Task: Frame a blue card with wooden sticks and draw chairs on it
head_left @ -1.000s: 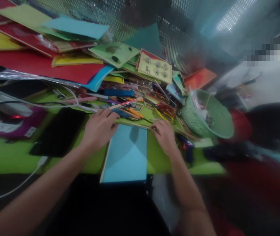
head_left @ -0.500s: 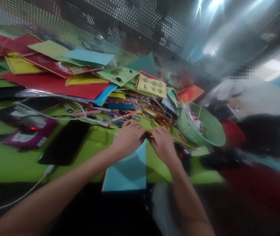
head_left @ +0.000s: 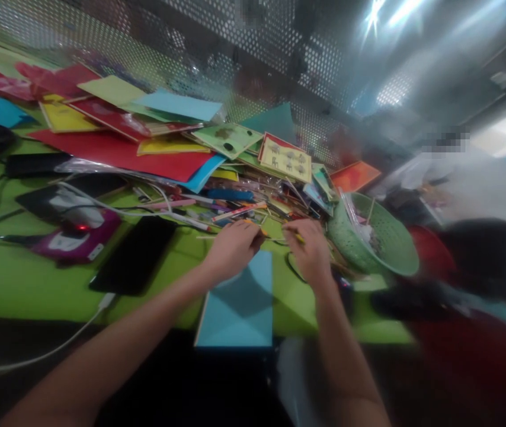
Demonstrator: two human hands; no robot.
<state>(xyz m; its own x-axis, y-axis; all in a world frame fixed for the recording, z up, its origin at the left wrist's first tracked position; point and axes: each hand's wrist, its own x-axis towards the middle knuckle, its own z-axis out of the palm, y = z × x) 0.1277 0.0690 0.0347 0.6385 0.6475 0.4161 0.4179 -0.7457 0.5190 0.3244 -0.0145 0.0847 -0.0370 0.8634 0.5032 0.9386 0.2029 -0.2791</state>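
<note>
Thin stick (head_left: 205,238) in play now, lying crosswise above the top edge of the blue card, passing through the left hand (head_left: 235,246) with its pale end poking out on the left! And there's the change: half a second ago the two hands met fingertip to fingertip, and now they've parted, the right hand (head_left: 308,252) drawn off to its own side, with a dark loop (head_left: 291,270) showing beneath it. That suggests the stick is the piece being worked, with the left side steadying it. The left grip pinches the stick; the right grip is curled, seemingly closed around a yellow piece (head_left: 300,238) too blurred to name. Now the count, biggest first: one green table (head_left: 57,290), one large red sheet (head_left: 124,160), one green basket (head_left: 395,243) over on the right, one black slab (head_left: 135,255) with a white cable at its near end, one blue card (head_left: 244,308) at the near edge, one purple block (head_left: 108,234) with a red light, one yellow card with drawings (head_left: 284,160), one orange card (head_left: 355,176). The pens at the back overlap too much to number.
</note>
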